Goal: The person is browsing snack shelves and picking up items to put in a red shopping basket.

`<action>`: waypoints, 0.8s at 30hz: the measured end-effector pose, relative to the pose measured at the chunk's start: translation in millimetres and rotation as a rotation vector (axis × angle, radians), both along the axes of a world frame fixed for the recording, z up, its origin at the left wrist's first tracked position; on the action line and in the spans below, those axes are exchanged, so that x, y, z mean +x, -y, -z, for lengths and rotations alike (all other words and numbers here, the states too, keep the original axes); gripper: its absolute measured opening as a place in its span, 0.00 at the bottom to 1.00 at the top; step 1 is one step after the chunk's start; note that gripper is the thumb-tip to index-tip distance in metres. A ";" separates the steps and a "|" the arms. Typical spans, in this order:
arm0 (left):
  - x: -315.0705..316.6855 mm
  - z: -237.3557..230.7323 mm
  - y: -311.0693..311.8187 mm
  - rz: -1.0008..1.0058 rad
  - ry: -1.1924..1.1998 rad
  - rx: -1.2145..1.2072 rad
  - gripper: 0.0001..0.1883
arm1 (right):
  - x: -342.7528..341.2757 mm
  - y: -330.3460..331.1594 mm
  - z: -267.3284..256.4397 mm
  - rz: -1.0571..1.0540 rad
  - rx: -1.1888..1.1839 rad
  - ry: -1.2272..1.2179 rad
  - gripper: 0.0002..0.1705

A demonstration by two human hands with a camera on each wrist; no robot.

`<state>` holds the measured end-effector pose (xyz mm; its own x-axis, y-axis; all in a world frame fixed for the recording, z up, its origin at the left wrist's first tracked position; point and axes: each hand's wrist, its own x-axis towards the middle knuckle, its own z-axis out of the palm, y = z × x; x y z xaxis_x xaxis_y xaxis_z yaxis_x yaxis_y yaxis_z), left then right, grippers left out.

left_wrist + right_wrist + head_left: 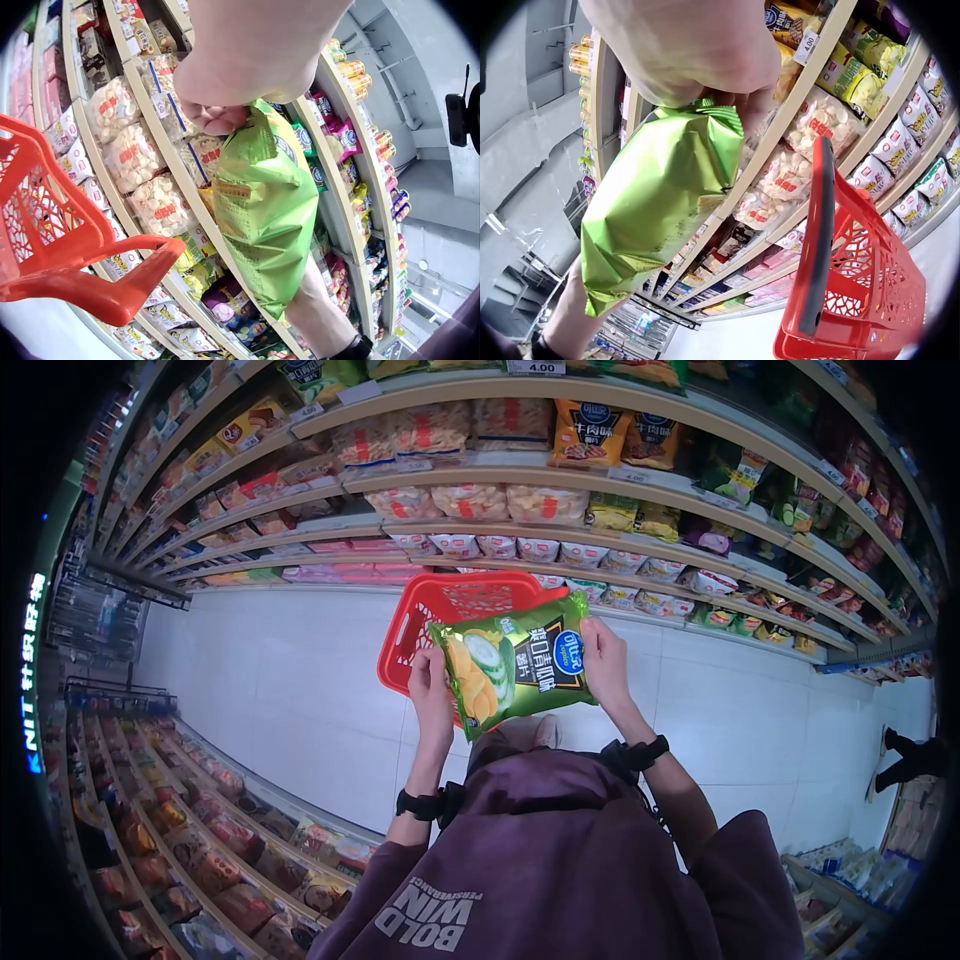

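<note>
Pinching green chip bag (515, 665) with left hand (431, 675) at 9 o'clock, right hand (606, 658) at 3 — partly covering red basket (395, 672) toward 10. Likely inspecting front; probably calls next for keeping both ends gripped.

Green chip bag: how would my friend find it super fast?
Find the snack shelves, then the red basket in front. From above, a shiny green bag with a cucumber picture partly hides it. Other packs sit on shelves; this one alone is held, between the left hand and right hand.
</note>
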<state>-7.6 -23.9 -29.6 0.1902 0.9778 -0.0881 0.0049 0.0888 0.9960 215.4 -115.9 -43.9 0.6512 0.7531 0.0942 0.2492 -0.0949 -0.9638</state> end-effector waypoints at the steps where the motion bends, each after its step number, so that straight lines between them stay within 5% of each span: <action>1: 3.1 0.3 4.1 -0.023 0.022 -0.021 0.15 | -0.4 -1.3 -2.0 0.009 0.035 -0.023 0.18; 6: 12.2 21.8 26.6 -0.056 0.055 -0.081 0.17 | 5.5 3.2 3.4 -0.031 -0.054 -0.019 0.18; 14: 12.6 16.9 29.9 -0.129 -0.108 0.226 0.15 | 7.8 10.7 -8.3 -0.029 -0.139 0.177 0.14; 24: 1.0 26.9 3.0 0.130 -0.152 0.077 0.09 | 32.0 8.0 -22.2 -0.020 0.002 0.349 0.08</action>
<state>-6.6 -26.9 -56.6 0.3050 0.9510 -0.0509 0.1618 0.0010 0.9868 247.4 -123.9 -21.7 0.5649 0.7646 0.3104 0.5655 -0.0848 -0.8204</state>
